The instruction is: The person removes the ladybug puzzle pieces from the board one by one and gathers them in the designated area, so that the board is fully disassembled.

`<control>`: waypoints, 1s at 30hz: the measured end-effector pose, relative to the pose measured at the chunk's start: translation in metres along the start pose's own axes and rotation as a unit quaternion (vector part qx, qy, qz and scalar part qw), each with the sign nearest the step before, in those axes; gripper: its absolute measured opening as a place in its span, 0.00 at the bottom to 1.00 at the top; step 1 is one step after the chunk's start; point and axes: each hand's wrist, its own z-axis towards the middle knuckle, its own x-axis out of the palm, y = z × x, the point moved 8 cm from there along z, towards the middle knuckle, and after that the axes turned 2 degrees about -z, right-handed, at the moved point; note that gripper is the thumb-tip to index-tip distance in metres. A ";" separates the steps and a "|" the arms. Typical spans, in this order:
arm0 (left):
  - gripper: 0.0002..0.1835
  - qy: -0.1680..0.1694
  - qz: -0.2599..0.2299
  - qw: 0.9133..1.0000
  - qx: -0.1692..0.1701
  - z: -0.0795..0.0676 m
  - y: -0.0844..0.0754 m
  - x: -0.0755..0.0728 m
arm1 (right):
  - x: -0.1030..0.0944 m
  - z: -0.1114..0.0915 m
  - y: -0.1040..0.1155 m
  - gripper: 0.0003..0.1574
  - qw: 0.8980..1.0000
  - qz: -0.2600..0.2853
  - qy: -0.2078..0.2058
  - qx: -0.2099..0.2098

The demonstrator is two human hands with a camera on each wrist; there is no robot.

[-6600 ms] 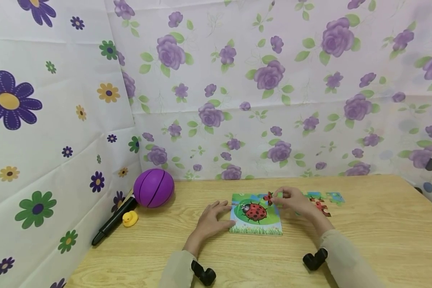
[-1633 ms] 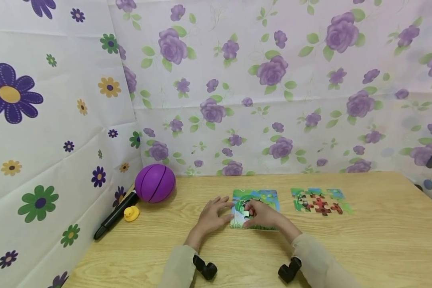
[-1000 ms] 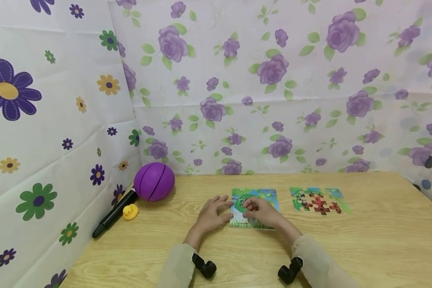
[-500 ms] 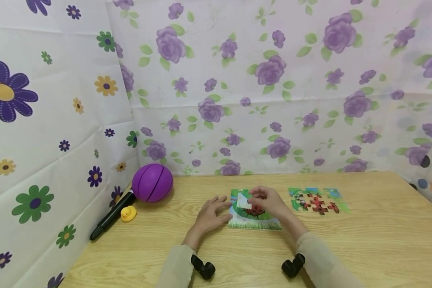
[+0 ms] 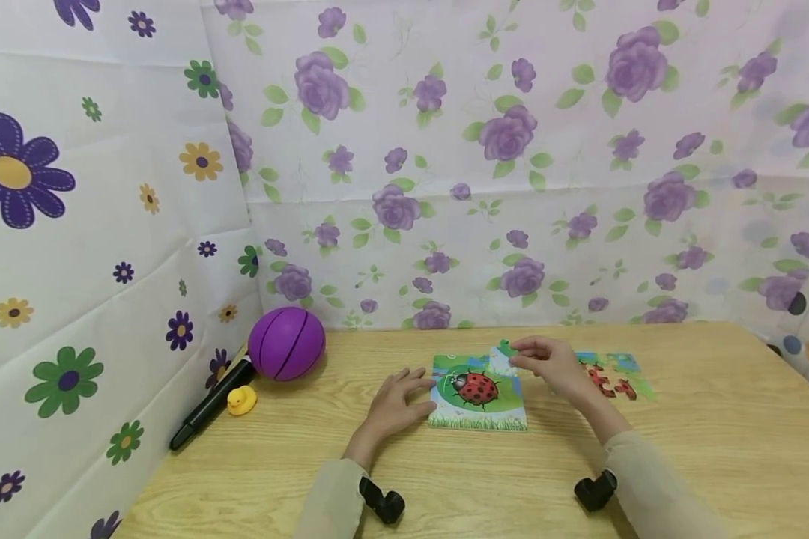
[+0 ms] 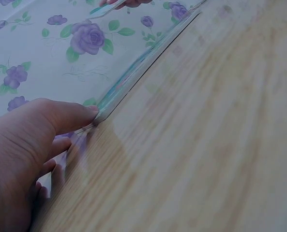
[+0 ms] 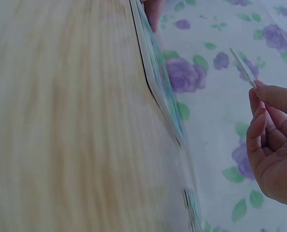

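Note:
A flat ladybug puzzle board lies on the wooden table. My left hand rests along its left side with fingers spread, and in the left wrist view the thumb touches the board's corner. Above the board's upper right corner, my right hand pinches a pale puzzle piece with a green tab between thumb and fingers. In the right wrist view this piece appears edge-on, raised off the board. The ladybug picture on the board is in full view.
Several loose puzzle pieces, some red and some green-blue, lie right of the board, partly hidden by my right hand. At the left are a purple ball, a black marker-like stick and a yellow toy duck. Flowered cloth hangs behind.
My right hand reached over the board's lower left, lifted the pale piece and carried it right to the upper right corner, uncovering the ladybug picture. My left hand has stayed in place.

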 end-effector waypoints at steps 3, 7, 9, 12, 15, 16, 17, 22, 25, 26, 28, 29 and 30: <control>0.24 0.002 0.004 1.000 0.001 0.001 -0.001 -0.001 | -0.015 -0.005 -0.007 0.29 1.000 -0.004 -0.007 -0.001; 0.24 0.004 0.007 1.000 0.000 0.002 -0.002 -0.001 | -0.031 -0.013 -0.016 0.30 1.000 -0.010 -0.012 0.004; 0.24 0.005 0.008 1.000 -0.002 0.002 -0.002 -0.001 | -0.038 -0.016 -0.022 0.31 1.000 -0.010 -0.013 0.012; 0.24 0.005 0.007 1.000 -0.005 0.003 0.000 -0.001 | -0.048 -0.020 -0.030 0.32 1.000 -0.013 -0.012 0.018; 0.24 0.002 0.002 1.000 -0.005 0.003 0.000 0.000 | -0.058 -0.024 -0.038 0.33 0.999 -0.021 -0.008 0.026; 0.24 0.002 0.001 1.000 -0.006 0.003 0.000 0.000 | -0.061 -0.026 -0.040 0.33 0.999 -0.021 -0.007 0.029; 0.24 0.002 0.000 1.000 -0.010 0.004 0.000 0.000 | -0.064 -0.028 -0.042 0.33 0.999 -0.024 -0.006 0.029; 0.23 0.003 -0.001 1.000 -0.013 0.003 0.000 0.000 | -0.071 -0.038 -0.054 0.32 0.999 -0.033 0.011 0.036; 0.23 0.004 -0.005 1.000 -0.010 0.001 0.000 0.000 | -0.070 -0.042 -0.065 0.32 0.998 -0.036 0.026 0.046; 0.23 0.005 -0.008 1.000 -0.009 0.001 0.000 0.000 | -0.069 -0.043 -0.068 0.32 0.998 -0.035 0.030 0.049; 0.23 0.007 -0.009 1.000 -0.007 0.000 -0.001 0.000 | -0.067 -0.045 -0.073 0.32 0.997 -0.041 0.036 0.051; 0.23 0.007 -0.009 1.000 -0.007 0.000 -0.001 0.000 | -0.066 -0.045 -0.074 0.32 0.997 -0.043 0.040 0.053; 0.23 0.007 -0.008 1.000 -0.003 0.000 -0.001 -0.001 | -0.065 -0.045 -0.075 0.31 0.997 -0.046 0.042 0.051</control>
